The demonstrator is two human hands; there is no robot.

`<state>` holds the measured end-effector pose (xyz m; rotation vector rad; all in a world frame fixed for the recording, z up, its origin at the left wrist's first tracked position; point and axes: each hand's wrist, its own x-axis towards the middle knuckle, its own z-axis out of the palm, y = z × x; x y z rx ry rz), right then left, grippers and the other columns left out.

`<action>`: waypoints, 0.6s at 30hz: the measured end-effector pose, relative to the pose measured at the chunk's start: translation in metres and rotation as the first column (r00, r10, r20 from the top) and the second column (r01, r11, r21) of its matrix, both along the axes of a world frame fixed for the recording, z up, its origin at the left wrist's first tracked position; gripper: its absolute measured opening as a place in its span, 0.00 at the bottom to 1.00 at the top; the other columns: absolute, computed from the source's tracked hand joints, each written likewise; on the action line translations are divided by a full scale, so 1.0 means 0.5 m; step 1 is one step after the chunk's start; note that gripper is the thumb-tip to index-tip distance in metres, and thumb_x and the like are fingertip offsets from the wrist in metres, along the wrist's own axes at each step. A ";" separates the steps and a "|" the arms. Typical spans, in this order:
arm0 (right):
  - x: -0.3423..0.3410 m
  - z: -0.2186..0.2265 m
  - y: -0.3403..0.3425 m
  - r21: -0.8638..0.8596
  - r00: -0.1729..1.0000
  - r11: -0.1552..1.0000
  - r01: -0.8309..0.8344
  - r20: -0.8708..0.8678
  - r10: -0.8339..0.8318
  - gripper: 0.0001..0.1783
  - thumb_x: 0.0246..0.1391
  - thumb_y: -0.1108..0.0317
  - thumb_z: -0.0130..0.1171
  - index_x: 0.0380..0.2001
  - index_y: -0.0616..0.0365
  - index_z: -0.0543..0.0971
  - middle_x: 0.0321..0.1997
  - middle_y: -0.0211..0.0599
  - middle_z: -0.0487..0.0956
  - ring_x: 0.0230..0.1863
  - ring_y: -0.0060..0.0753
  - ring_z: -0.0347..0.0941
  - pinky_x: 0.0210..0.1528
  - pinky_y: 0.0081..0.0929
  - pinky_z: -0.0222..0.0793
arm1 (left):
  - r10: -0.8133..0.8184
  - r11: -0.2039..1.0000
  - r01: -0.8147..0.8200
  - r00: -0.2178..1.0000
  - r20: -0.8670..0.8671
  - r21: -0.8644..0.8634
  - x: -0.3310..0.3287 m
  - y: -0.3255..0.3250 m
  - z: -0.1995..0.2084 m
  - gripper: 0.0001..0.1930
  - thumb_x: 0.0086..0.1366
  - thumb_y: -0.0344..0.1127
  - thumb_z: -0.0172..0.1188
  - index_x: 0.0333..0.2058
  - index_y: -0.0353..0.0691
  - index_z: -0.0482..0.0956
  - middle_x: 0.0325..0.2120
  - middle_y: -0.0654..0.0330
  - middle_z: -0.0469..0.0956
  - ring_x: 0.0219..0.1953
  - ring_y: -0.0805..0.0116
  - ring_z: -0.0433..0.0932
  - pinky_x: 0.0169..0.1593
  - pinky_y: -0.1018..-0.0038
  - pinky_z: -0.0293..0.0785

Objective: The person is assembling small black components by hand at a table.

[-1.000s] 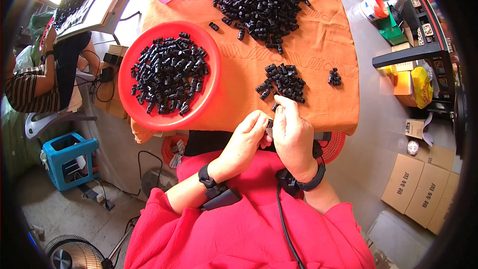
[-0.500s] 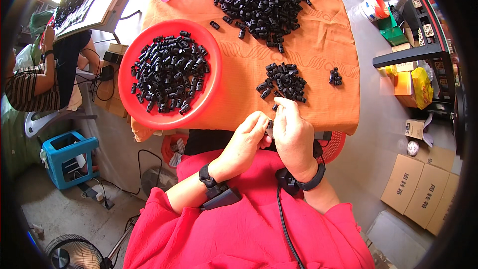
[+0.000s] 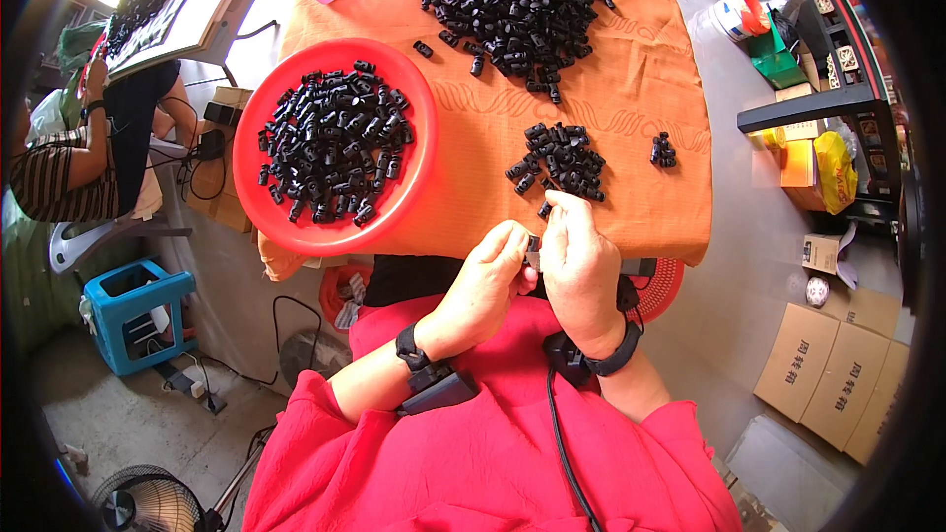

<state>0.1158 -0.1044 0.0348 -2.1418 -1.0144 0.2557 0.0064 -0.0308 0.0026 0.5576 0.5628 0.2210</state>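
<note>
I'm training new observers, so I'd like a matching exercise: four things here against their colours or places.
Column one
1. Largest black heap
2. Stool
3. Small dark piece
4. Large round basin

Column two
A. Between the left hand and right hand
B. Red
C. Far part of the orange cloth
D. Blue

Pairs: 1-C, 2-D, 3-A, 4-B

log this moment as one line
left hand: pinching black piece | right hand: beside piece, grip unclear | basin: pieces inside | cloth: piles on top
</note>
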 end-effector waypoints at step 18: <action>0.030 0.007 -0.013 0.094 0.993 0.993 0.064 -0.104 -0.054 0.10 0.62 0.75 0.52 0.46 0.60 0.76 0.26 0.50 0.79 0.26 0.47 0.79 0.27 0.39 0.72 | -0.029 0.999 0.030 1.000 0.008 -0.040 -0.008 0.006 0.002 0.13 0.76 0.44 0.48 0.37 0.41 0.70 0.26 0.65 0.70 0.29 0.75 0.67 0.38 0.77 0.66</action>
